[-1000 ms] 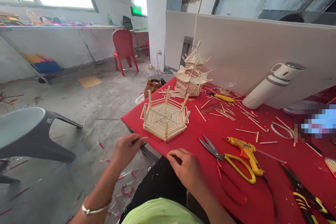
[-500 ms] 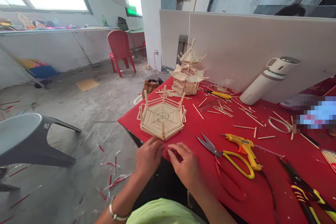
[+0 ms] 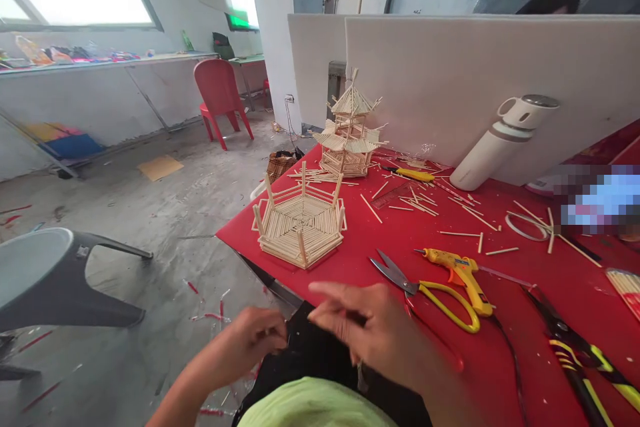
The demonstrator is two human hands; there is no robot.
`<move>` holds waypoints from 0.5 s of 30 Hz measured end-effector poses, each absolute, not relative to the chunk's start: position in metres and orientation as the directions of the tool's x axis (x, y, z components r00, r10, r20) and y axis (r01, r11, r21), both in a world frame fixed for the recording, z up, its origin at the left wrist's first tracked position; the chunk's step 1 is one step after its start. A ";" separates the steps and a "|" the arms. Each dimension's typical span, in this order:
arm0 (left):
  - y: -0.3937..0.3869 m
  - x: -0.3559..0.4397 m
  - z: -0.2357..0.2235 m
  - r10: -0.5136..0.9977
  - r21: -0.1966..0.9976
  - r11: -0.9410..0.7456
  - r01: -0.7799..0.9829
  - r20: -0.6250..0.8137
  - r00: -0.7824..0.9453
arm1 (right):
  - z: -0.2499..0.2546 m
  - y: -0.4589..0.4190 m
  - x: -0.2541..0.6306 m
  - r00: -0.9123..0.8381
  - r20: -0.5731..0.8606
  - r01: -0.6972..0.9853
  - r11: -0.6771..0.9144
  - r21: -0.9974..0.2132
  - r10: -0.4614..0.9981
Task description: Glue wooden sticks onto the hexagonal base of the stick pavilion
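My left hand [image 3: 260,335] is over my lap, off the table's edge, fingers curled in; whatever they hold, if anything, is hidden. To its right, my right hand [image 3: 363,320] is at the table edge, index finger stretched out and thumb apart, with nothing visible in it. Just beyond both hands stands a wooden-stick base [image 3: 303,230], many-sided, with upright posts at its corners and a low rail; neither hand touches it. Scissors [image 3: 420,287] with yellow and red handles lie right of my right hand, beside a yellow glue gun [image 3: 460,273].
A tiered stick pagoda [image 3: 350,130] stands behind the base. Loose sticks [image 3: 420,203], a yellow utility knife [image 3: 415,174] and a white flask [image 3: 503,143] are farther back. Black-and-yellow pliers [image 3: 570,340] lie at right. A grey stool [image 3: 75,280] stands left.
Both hands have drawn back from the base's front edge and moved apart, the left down and leftward. My right fingers have straightened. The view has shifted slightly.
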State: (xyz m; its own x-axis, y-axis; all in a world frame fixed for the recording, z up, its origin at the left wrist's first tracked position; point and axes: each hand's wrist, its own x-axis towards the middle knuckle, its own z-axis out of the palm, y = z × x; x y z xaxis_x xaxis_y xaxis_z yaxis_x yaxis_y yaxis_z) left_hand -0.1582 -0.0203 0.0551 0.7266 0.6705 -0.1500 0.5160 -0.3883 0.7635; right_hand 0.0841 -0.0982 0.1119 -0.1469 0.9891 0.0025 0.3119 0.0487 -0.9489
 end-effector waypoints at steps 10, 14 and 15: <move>0.047 -0.208 0.037 0.961 0.554 -0.260 0.791 0.229 0.156 | 0.027 -0.072 0.069 0.281 -0.166 0.154 -0.215 -0.964 0.945; 0.063 -0.184 0.024 0.920 0.539 -0.364 0.760 0.334 0.204 | 0.013 -0.064 0.065 0.280 -0.200 -0.032 -0.199 -0.979 0.939; 0.065 -0.180 0.020 0.921 0.538 -0.367 0.759 0.323 0.217 | 0.013 -0.062 0.065 0.284 -0.206 -0.055 -0.198 -0.979 0.937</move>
State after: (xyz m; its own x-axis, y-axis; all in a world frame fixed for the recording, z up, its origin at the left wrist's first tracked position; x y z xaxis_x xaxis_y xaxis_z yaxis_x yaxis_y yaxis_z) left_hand -0.1798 0.0645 0.0201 0.2174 0.9212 0.3226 0.7586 -0.3675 0.5381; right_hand 0.0647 -0.0621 0.0126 0.2835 0.9366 -0.2058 -0.0553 -0.1983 -0.9786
